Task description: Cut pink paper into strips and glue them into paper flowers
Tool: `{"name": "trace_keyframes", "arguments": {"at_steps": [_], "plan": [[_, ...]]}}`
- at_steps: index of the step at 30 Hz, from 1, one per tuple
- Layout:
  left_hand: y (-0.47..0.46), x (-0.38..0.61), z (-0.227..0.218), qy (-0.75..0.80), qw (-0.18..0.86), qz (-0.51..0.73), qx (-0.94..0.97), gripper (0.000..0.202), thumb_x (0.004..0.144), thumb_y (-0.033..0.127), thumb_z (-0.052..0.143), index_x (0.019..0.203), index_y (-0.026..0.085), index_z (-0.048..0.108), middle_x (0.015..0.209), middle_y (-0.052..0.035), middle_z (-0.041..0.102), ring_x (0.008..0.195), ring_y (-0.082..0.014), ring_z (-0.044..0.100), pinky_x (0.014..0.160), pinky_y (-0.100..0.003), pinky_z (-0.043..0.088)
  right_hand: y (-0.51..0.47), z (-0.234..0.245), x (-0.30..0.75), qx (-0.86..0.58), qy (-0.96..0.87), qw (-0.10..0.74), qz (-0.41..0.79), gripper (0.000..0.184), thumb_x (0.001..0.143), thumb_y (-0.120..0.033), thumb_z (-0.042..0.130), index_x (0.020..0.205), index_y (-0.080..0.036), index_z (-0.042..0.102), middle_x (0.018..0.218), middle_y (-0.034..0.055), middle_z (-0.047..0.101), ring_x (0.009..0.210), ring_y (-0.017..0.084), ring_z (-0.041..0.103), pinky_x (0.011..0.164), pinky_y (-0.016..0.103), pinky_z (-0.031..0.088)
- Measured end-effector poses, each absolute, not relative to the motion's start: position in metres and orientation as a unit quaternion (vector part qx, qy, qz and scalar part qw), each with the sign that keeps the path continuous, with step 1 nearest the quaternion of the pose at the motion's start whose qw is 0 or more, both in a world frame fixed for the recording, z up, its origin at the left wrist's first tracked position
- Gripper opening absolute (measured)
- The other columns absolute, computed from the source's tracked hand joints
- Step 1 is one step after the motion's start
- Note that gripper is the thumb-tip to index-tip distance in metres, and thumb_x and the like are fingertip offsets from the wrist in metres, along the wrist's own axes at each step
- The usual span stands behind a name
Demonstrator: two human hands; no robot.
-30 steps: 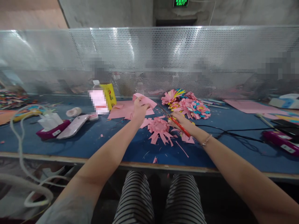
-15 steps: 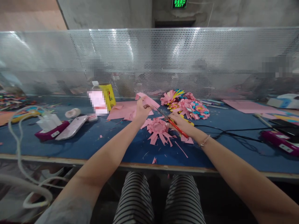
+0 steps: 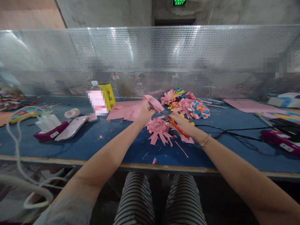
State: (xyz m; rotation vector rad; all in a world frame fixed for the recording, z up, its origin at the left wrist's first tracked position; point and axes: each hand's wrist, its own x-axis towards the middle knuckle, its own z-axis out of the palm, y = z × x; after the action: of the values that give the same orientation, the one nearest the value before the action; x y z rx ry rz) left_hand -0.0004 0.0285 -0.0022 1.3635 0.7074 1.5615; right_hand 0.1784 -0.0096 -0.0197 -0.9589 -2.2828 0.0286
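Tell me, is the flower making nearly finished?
Partly. A pile of finished paper flowers lies at the back, and one pink flower lies by the hands. The left hand holds a pink paper piece while the right hand snips it with red scissors. Uncut pink sheets remain.

Paper craft spread along a workbench [image 3: 98, 147] behind a perforated screen [image 3: 150, 56].

Near the middle of the surface, the left hand [image 3: 145, 112] holds a paper strip [image 3: 153, 101] above a cut paper flower [image 3: 159, 127], with the right hand [image 3: 181, 123] and its scissors [image 3: 174, 123] just beside it on the right. A heap of finished paper flowers [image 3: 187, 104] lies behind them toward the far edge. Paper sheets [image 3: 125, 110] lie left of the hands; a bottle [image 3: 97, 100] stands farther left, before the screen. A phone [image 3: 71, 127] lies toward the left end, a cable [image 3: 234, 132] runs to the right.
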Motion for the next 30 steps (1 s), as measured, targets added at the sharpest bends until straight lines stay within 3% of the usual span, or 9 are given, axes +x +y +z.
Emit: {"name": "trace_keyframes", "arguments": {"at_steps": [19, 30], "plan": [[0.0246, 0.0057, -0.0007, 0.285, 0.471, 0.641, 0.534, 0.05, 0.059, 0.003, 0.051, 0.106, 0.018, 0.041, 0.064, 0.0038, 0.051, 0.061, -0.0081, 0.052, 0.073, -0.03, 0.045, -0.0113, -0.0186, 0.1767, -0.351, -0.868, 0.351, 0.025, 0.028, 0.081, -0.045, 0.041, 0.081, -0.018, 0.05, 0.086, 0.0071, 0.047, 0.083, 0.017, 0.047, 0.081, 0.034, 0.041], [0.0248, 0.0058, -0.0015, 0.276, 0.476, 0.646, 0.528, 0.053, 0.056, 0.003, 0.052, 0.106, 0.017, 0.041, 0.066, 0.0041, 0.052, 0.061, -0.0076, 0.052, 0.071, -0.028, 0.045, -0.009, -0.0203, 0.1768, -0.331, -0.87, 0.366, 0.009, 0.025, 0.082, -0.041, 0.041, 0.079, -0.017, 0.047, 0.083, 0.0061, 0.045, 0.079, 0.016, 0.045, 0.077, 0.033, 0.041]]}}
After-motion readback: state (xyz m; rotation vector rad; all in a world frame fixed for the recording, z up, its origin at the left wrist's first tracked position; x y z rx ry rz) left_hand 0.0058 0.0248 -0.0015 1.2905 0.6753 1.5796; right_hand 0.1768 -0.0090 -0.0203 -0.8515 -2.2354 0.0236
